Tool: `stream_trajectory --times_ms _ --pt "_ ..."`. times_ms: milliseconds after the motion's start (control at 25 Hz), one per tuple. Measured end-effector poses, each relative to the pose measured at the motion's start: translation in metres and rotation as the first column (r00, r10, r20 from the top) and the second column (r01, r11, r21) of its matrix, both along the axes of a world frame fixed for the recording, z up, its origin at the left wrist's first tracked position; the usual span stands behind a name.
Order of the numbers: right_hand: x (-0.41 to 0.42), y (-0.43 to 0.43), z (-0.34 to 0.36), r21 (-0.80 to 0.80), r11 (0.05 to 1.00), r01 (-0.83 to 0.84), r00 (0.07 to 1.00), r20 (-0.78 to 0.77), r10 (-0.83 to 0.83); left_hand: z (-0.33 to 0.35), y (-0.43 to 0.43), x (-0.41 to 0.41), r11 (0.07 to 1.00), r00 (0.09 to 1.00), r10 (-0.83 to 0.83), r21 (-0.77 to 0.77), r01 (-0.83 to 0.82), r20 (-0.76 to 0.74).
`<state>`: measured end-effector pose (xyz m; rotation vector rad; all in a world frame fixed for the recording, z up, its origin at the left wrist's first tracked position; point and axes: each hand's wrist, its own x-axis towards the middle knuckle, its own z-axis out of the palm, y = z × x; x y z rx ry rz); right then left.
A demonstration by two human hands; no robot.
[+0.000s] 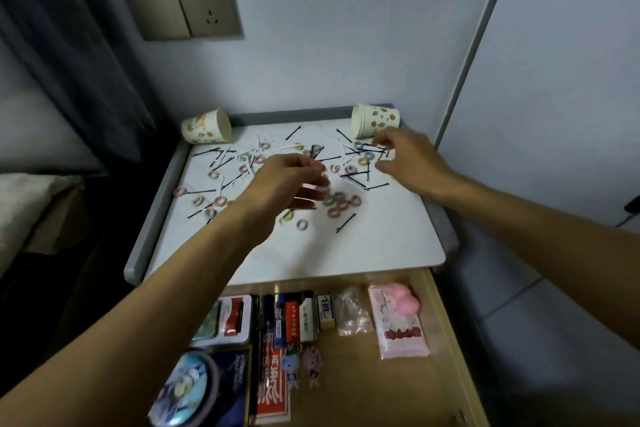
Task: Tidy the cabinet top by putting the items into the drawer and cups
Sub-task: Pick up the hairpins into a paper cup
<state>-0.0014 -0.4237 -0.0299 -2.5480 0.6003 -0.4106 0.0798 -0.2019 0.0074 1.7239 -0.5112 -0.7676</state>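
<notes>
The white cabinet top (381,243) is strewn with several black bobby pins (345,222), small coloured hair ties (341,204) and thin white sticks. Two flowered paper cups lie on their sides, the left cup (204,130) at the back left corner and the right cup (377,120) at the back right. My left hand (284,187) hovers over the middle pile with its fingers loosely bent, and I see nothing held in it. My right hand (412,159) reaches toward the ties and pins just in front of the right cup, thumb and fingers apart. Below, the drawer (391,388) stands pulled out.
The drawer holds a pink packet (398,322), a clear bag, an eraser, pens, a red box and a round tin (188,385); its right part shows bare wood. A grey rim (156,204) edges the top. There is a wall socket (207,7) behind and bedding (20,204) at left.
</notes>
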Motion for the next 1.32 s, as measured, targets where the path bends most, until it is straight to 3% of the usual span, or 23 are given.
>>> stream_trajectory --times_ms 160,400,560,680,880,1080,1200,1320 --pt "0.062 -0.057 0.001 -0.103 0.994 -0.024 0.999 -0.030 0.021 -0.004 -0.058 0.040 1.000 0.998 0.018 0.014 -0.019 0.063" --pt "0.118 -0.108 -0.014 -0.221 0.963 -0.152 0.967 -0.235 0.099 -0.026 -0.157 0.083 0.995 0.980 0.075 0.044 -0.085 0.184" --pt "0.117 -0.119 -0.019 -0.192 0.960 -0.204 0.970 -0.176 0.170 -0.049 -0.192 0.100 0.985 0.933 0.060 0.132 -0.114 0.355" --pt "0.117 -0.123 -0.026 -0.199 0.959 -0.201 0.973 -0.151 0.173 -0.063 -0.206 0.104 0.978 0.913 0.078 0.144 -0.147 0.400" --pt "0.117 -0.125 -0.023 -0.191 0.966 -0.174 0.976 -0.166 0.143 -0.062 -0.206 0.111 0.966 0.914 0.217 0.060 -0.252 0.342" --pt "0.122 -0.128 -0.021 -0.192 0.965 -0.179 0.964 -0.228 0.134 -0.038 -0.170 0.117 0.907 0.790 0.358 0.017 -0.422 0.497" --pt "0.118 -0.125 -0.020 -0.172 0.974 -0.145 0.965 -0.242 0.101 -0.021 -0.135 0.106 0.902 0.727 0.383 -0.060 -0.428 0.570" --pt "0.104 -0.095 0.001 -0.102 0.980 -0.169 0.985 -0.055 0.164 -0.011 -0.096 0.086 0.935 0.730 0.329 -0.097 -0.342 0.599"
